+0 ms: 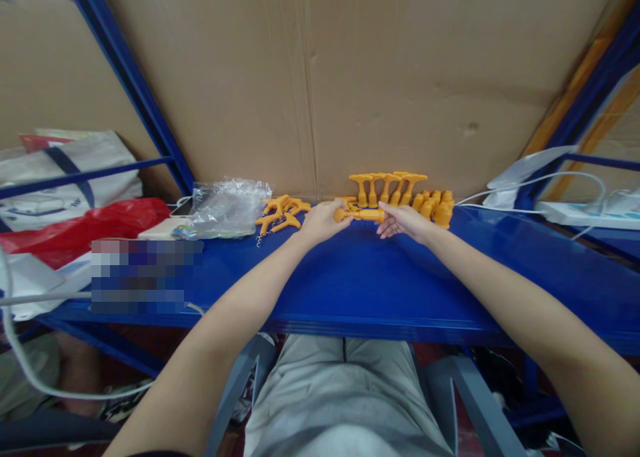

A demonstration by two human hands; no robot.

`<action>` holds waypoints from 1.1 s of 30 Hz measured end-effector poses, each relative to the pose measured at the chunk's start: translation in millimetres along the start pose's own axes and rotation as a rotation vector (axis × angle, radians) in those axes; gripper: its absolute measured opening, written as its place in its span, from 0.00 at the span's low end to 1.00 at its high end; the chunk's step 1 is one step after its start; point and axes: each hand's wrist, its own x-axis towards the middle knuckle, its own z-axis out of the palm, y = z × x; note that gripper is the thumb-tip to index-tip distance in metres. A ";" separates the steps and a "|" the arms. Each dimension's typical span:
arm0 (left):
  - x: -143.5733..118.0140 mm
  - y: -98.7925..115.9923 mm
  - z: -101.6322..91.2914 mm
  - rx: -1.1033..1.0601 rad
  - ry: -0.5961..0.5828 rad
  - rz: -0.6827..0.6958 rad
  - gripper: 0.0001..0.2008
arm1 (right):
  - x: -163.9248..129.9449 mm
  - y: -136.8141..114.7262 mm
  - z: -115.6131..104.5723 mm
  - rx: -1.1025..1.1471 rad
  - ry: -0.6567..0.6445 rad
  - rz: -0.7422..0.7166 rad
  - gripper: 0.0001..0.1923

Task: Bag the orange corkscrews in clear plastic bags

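Orange plastic rod (364, 214): centre frame, held at both ends.
Left hand (320, 222): curled round left end.
Right hand (403, 220): fingers pinching right end.
Done: T-shaped pieces (387, 185) stand upright behind.
Left: loose orange pieces (280, 214) centre-left.

Orange plastic rod-shaped part (361, 214) between both hands; beyond it, orange T-shaped plastic pieces (387, 185). Glossy blue metal shelf (360, 277) beneath, brown cardboard sheet (350, 77) behind, red plastic bag (85, 227) far left.

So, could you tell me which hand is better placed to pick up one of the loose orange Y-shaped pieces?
Probably the left hand: the Y-shaped pieces lie just to its left, while the right hand sits across the orange rod.
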 end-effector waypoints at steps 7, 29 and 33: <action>-0.3 0.4 -0.5 -0.025 -0.007 -0.015 0.13 | 1.0 1.9 -1.3 -0.031 -0.010 -0.023 0.28; 0.2 -1.4 -0.6 0.000 -0.026 -0.084 0.14 | -1.9 1.6 -0.6 0.165 -0.070 -0.052 0.07; -1.1 1.4 -1.3 -0.054 -0.001 -0.106 0.25 | 9.3 7.8 -4.3 0.138 0.066 -0.194 0.17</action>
